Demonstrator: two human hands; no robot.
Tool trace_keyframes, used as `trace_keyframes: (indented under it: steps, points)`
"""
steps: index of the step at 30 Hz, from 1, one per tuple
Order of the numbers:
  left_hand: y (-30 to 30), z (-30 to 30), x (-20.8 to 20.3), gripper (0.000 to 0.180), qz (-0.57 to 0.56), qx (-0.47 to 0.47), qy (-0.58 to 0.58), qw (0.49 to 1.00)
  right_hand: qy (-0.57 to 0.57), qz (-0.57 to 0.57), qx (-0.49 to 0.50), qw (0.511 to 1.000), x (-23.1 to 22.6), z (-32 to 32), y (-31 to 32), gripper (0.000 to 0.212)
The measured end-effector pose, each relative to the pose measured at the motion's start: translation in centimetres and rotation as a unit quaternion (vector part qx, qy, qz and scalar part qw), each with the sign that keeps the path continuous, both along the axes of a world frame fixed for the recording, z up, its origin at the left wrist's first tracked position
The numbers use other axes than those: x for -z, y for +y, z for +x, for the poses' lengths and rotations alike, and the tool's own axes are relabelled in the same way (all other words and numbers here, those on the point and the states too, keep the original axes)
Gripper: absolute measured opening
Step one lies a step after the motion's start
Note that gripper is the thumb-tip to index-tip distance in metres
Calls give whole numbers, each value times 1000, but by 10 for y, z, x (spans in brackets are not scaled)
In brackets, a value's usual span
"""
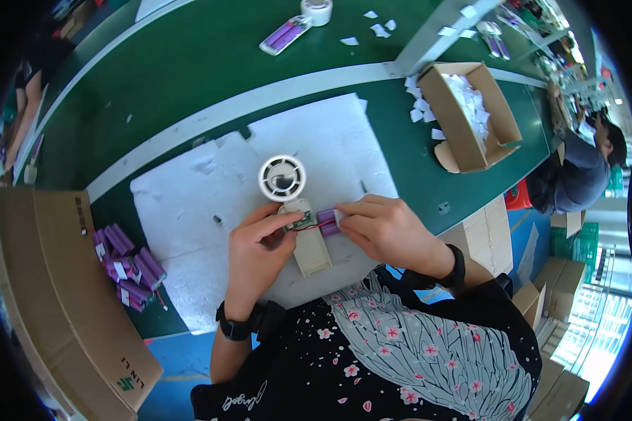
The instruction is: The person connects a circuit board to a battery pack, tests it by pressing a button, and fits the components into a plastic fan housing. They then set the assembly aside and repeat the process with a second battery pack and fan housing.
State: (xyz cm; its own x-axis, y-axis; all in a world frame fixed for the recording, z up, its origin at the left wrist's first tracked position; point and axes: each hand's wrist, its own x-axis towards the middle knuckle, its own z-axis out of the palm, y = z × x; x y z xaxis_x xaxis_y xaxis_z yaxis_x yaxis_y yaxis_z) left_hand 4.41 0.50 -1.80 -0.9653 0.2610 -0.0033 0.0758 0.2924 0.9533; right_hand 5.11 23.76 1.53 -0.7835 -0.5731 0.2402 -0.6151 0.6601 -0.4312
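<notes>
A cream handheld fan housing [311, 254] lies on the foam sheet, its round white fan head [282, 178] pointing away from me. My left hand [258, 242] grips the upper part of the handle, thumb and fingers at a small green circuit board [302, 216]. Closed around the outer end of a purple battery pack [326, 222] is my right hand [390, 230], just right of the handle. Red and dark wires [307, 228] run between the board and the pack. The left fingertips partly cover the board.
White foam sheeting [182, 274] covers the green bench [189, 98]. Several purple battery packs [130, 263] lie beside a cardboard box [70, 281] at left. An open carton [495, 133] of white pieces stands at right. Another fan [286, 34] lies beyond. A person [576, 168] sits at far right.
</notes>
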Motion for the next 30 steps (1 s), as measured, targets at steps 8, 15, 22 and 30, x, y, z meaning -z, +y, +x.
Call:
trace_keyframes:
  steps: [8,15,22,30]
  points:
    - [-1,2,1,31,-1,-10,-15,1000,-5,110,-22,994,-1,2,-9,15]
    - [-1,1,1,31,-4,-5,-19,1000,-77,-23,8,997,1,-11,11,11]
    - [-2,2,2,31,-12,-19,-23,999,96,-9,513,853,-23,-49,125,23]
    - [-2,-2,2,31,-11,-7,5,1000,-58,-66,108,990,-13,-12,12,44]
